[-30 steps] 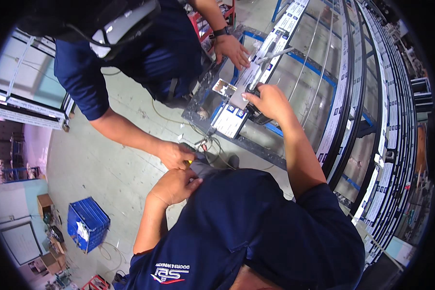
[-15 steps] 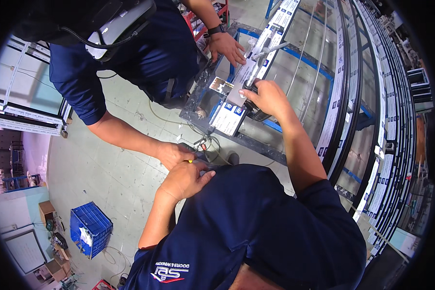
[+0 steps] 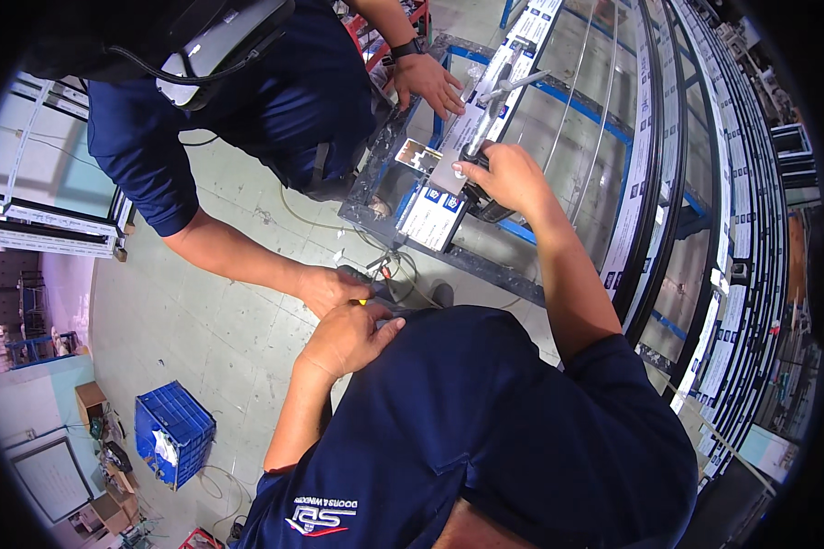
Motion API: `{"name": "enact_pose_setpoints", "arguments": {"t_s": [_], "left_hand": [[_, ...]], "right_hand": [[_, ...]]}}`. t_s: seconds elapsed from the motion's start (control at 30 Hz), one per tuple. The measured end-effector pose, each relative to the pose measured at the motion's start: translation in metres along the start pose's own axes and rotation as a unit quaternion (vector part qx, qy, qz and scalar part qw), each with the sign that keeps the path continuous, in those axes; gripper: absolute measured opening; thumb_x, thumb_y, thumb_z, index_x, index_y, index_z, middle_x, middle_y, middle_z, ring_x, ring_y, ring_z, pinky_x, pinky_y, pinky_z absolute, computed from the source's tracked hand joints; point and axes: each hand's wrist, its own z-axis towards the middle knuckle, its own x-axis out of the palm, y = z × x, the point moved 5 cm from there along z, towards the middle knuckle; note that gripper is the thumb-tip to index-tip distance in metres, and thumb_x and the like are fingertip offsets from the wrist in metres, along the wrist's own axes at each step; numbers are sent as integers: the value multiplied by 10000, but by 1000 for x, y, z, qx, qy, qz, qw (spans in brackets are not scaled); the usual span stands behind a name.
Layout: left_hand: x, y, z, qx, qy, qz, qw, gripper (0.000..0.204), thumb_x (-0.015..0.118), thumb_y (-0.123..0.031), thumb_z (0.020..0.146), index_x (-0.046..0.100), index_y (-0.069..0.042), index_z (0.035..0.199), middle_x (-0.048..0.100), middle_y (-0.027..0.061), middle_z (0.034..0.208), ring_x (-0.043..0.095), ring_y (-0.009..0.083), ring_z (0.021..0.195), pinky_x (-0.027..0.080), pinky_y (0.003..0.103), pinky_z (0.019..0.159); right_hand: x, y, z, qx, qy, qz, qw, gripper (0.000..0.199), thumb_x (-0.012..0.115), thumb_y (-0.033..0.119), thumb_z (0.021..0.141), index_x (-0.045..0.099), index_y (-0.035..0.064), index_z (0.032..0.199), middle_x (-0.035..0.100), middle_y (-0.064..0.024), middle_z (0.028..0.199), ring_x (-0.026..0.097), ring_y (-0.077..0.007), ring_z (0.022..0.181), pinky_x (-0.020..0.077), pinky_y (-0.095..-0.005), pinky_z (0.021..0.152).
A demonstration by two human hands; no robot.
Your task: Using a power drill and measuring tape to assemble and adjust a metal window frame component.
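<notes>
My right hand [image 3: 511, 179] is wrapped round the dark lower part of a clamp [image 3: 497, 108] with a grey screw and crossbar, its thumb against a metal plate [image 3: 450, 174]. The plate lies on a film-covered profile [image 3: 434, 220] on the blue and dark frame stand. Low at the front of my body, my left hand [image 3: 346, 342] is closed with its fingers curled mostly out of sight. A co-worker's hand [image 3: 328, 289] is right against it, with a small yellow piece [image 3: 363, 302] between the two. The co-worker's other hand [image 3: 428, 84] lies spread at the profile's edge.
Long film-wrapped profiles [image 3: 740, 201] are racked along the right. A blue crate [image 3: 176, 430] sits on the floor at lower left. Cables [image 3: 403, 274] trail across the floor beside the blue and dark stand [image 3: 485, 267].
Hardly anything differs. My right hand and the clamp have shifted very slightly, and the view has moved a little; both hands keep their holds.
</notes>
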Motion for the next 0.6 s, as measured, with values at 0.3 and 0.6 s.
{"name": "enact_pose_setpoints", "arguments": {"t_s": [0.3, 0.6], "left_hand": [[-2, -3, 2, 9, 5, 5, 1000, 484, 628, -477, 1083, 804, -27, 1062, 740, 216, 764, 743, 420, 796, 588, 492, 776], [-2, -5, 3, 13, 2, 3, 1000, 468, 627, -462, 1083, 798, -26, 1073, 748, 221, 799, 744, 425, 836, 582, 495, 800]], "right_hand": [[-2, 1, -1, -5, 2, 2, 1000, 554, 755, 548, 987, 795, 19, 1146, 751, -255, 879, 738, -453, 915, 566, -510, 832], [-6, 6, -4, 1, 18, -1, 1000, 566, 744, 537, 991, 781, 2, 1174, 766, -267, 940, 747, -449, 992, 576, -532, 878]]}}
